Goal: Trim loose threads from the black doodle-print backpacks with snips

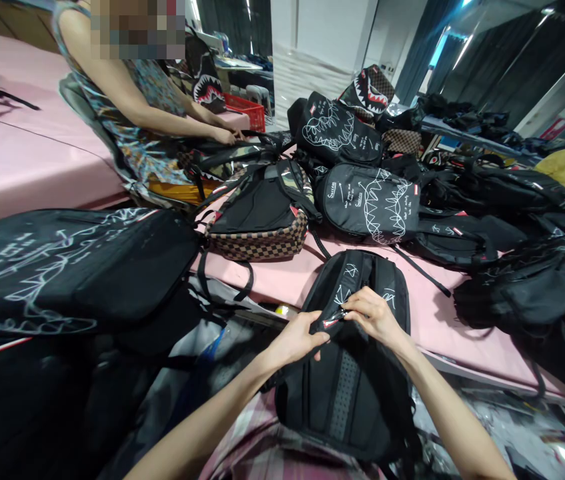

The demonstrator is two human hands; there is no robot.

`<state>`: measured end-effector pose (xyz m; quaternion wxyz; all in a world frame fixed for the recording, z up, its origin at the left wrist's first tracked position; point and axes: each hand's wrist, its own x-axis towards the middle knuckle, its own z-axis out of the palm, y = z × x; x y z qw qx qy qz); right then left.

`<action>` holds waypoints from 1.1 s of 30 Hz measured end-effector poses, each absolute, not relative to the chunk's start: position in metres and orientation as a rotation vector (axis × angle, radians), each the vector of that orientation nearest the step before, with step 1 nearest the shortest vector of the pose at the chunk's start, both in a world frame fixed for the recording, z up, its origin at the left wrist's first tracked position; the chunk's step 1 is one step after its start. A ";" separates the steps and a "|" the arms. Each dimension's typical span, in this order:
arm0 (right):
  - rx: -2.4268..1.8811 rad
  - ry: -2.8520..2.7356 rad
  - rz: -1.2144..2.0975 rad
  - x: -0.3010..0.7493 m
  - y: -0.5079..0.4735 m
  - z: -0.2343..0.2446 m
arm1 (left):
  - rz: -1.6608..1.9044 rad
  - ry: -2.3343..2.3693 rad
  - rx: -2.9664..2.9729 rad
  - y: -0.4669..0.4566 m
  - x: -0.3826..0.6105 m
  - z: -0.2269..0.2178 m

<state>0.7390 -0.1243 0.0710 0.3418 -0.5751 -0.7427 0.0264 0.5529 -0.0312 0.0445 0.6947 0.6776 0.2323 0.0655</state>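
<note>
A pink table [22, 160] carries a heap of backpacks. A checkered backpack [262, 220] lies near its front edge, just beside a black backpack with white scribbles [369, 203]. A co-worker [127, 113] sits at the far edge, a red crate [245, 110] behind.

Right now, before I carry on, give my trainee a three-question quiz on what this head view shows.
1. True or false: both hands, left hand and right hand, touch the black backpack.
2. What lies just beyond it on the pink table? A) checkered backpack B) a laptop C) a helmet
3. What small thing do the right fingertips pinch?

Key: 1 true. 2 A. 3 what looks like a small red-and-white tag or zipper pull at the backpack's top.
</note>
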 end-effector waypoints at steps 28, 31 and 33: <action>-1.632 -2.061 -0.022 0.724 -0.130 0.083 | 0.160 0.515 1.499 -0.034 0.554 0.041; -1.585 -1.996 0.114 0.726 -0.130 0.084 | 0.169 0.537 1.468 -0.033 0.552 0.043; -1.601 -1.820 0.196 0.727 -0.133 0.085 | 0.169 0.499 1.386 -0.032 0.550 0.049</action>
